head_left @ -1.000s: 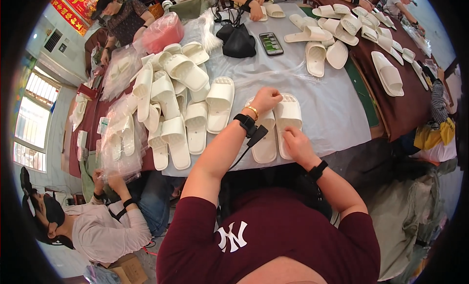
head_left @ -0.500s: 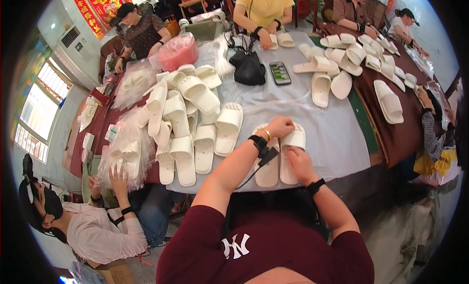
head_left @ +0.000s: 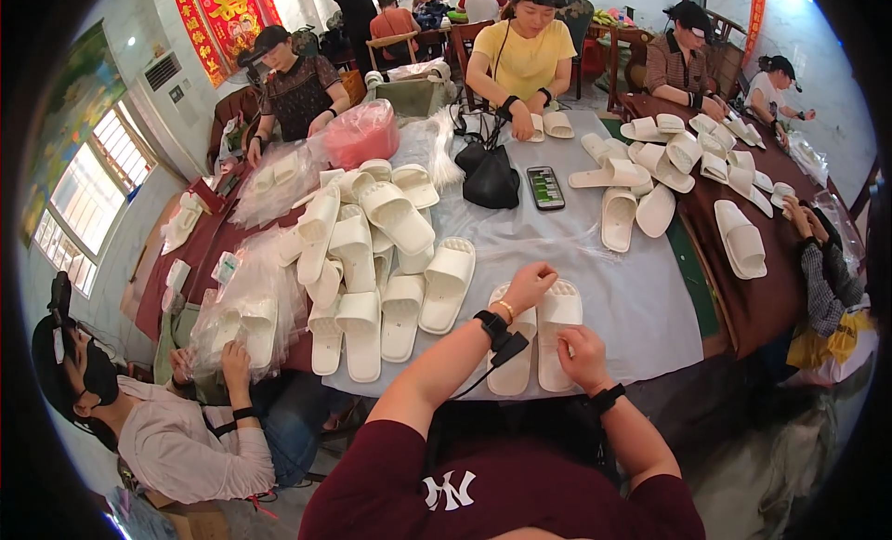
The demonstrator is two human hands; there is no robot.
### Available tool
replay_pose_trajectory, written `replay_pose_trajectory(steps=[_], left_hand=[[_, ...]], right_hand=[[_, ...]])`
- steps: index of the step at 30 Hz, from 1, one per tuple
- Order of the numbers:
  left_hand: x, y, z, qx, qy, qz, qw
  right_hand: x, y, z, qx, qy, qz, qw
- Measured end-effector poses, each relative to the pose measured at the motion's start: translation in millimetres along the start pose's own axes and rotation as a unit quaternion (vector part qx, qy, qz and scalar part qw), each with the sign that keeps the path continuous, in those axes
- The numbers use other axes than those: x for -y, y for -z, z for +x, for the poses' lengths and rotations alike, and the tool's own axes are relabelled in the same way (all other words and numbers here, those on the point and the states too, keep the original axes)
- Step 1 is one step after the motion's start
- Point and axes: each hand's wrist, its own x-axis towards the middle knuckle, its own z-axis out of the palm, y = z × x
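Observation:
A pair of white slippers lies side by side on the table in front of me, the left slipper and the right slipper. My left hand is closed over the toe end of the pair, its fingertips beside the right slipper's strap; anything pinched in them is too small to make out. With curled fingers, my right hand rests at the outer edge of the right slipper's footbed, just below the strap. Whether it grips anything is hidden. Part of the left slipper's strap is covered by my left arm.
To the left is a heap of white slippers. A phone and a black pouch lie ahead, with more slippers to the right. On the left, a co-worker handles bagged slippers; other people sit around the table.
The view has tilted up, so everything sits lower. My right hand has drawn slightly back from the strap. The left co-worker's raised hand has come down onto the bagged slippers.

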Motion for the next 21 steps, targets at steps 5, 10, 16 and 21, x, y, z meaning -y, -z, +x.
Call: replay_pose_trajectory(steps=[5, 10, 16, 21], left_hand=[[2, 8, -21, -0.062, -0.039, -0.065, 0.995], [-2, 12, -38, -0.063, -0.008, -0.101, 0.993], [5, 18, -35, -0.049, 0.039, -0.166, 0.984], [-3, 17, -38, -0.082, 0.074, -0.235, 0.966]], right_hand=[[-8, -12, 33, -0.095, -0.132, 0.091, 0.982], [-21, -41, 65, -0.041, -0.156, 0.172, 0.972], [-31, -51, 74, -0.033, -0.239, 0.243, 0.94], [-42, -54, 69, -0.103, -0.268, 0.245, 0.926]])
